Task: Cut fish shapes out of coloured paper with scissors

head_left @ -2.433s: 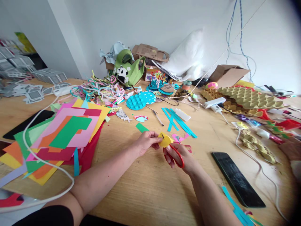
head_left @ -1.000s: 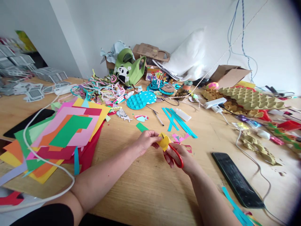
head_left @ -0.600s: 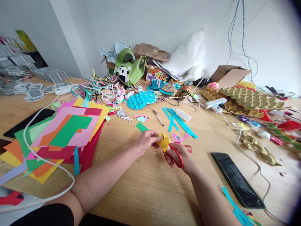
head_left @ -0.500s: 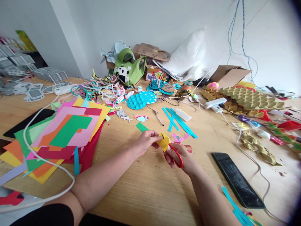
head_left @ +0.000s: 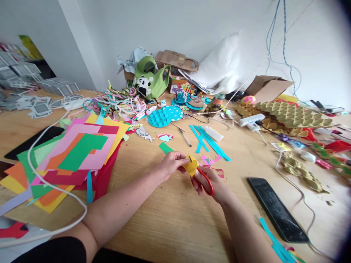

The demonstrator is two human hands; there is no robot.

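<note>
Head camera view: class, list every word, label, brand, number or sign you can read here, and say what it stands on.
No text can be read.
Brown cardboard box by the wall: dark printed marks, too blurred to read.
Green fabric bag: a panda picture, no words.
Black phone: screen dark, nothing shown.
Yellow paper piece and red-handled scissors: no print visible.

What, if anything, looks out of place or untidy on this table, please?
A white cable loops across the coloured paper stack. A black phone lies askew near the front edge. Offcuts litter the table.
</note>
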